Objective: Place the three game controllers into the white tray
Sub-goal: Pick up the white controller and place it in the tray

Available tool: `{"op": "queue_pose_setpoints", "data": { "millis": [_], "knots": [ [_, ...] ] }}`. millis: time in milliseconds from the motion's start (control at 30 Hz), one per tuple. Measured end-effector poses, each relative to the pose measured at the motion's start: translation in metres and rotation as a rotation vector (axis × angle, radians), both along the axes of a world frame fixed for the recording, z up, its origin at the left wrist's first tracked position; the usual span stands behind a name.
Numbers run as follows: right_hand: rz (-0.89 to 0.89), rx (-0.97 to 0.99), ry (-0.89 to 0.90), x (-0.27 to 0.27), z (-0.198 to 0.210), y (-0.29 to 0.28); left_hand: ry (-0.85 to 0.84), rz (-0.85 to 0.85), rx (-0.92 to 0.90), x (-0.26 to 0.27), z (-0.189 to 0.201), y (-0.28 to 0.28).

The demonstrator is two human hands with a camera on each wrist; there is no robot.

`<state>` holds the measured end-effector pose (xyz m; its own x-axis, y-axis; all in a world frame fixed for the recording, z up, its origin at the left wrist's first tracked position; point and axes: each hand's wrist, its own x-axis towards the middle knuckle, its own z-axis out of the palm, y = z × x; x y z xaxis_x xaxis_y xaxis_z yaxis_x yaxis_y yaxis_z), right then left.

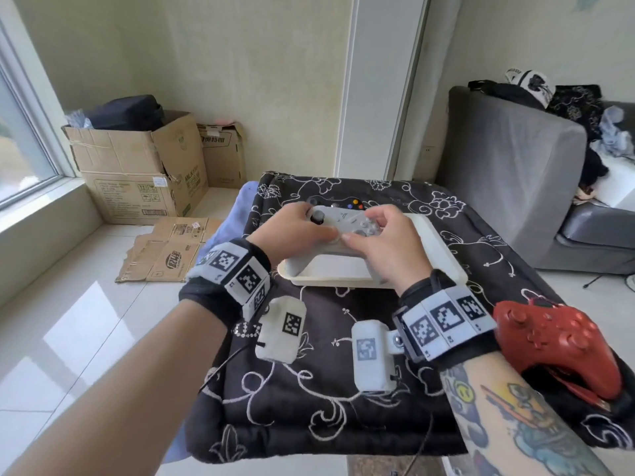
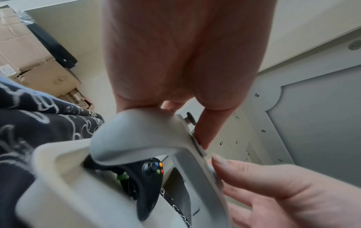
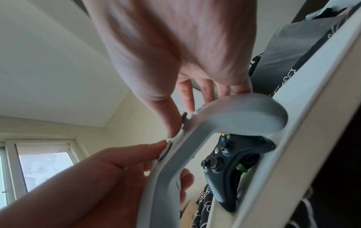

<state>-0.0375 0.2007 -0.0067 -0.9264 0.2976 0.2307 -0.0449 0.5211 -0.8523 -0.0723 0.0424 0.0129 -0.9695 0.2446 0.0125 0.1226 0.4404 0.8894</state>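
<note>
Black flowered cloth covers the table (image 1: 343, 400). Both my left hand (image 1: 292, 228) and right hand (image 1: 385, 242) grip the grey controller (image 1: 343, 223) over the white tray (image 1: 443, 259), where the black controller (image 2: 148, 177) lies; the red controller (image 1: 556, 341) sits near my right forearm.

Both hands (image 1: 343, 235) gripping grey controller (image 1: 343, 223) over white tray (image 1: 436, 249); red controller (image 1: 556, 341) near right

pale walls, glossy tiled floor (image 1: 68, 338), window (image 1: 20, 139) at left, grey sofa (image 1: 515, 173) at right
</note>
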Motion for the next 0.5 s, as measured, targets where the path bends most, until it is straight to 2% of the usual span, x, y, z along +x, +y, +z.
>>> {"op": "queue_pose_setpoints", "data": {
  "millis": [233, 367, 500],
  "knots": [
    [-0.004, -0.051, -0.053, -0.044, -0.006, 0.009, 0.01, 0.008, -0.053, -0.045, 0.0, 0.008],
    [-0.031, 0.008, -0.034, -0.062, -0.009, 0.016, 0.067, 0.022, -0.095, -0.061, -0.011, 0.014],
    [0.008, 0.086, -0.066, -0.074, -0.007, 0.016, 0.034, 0.019, -0.081, -0.07, -0.024, 0.017]
  ]
}}
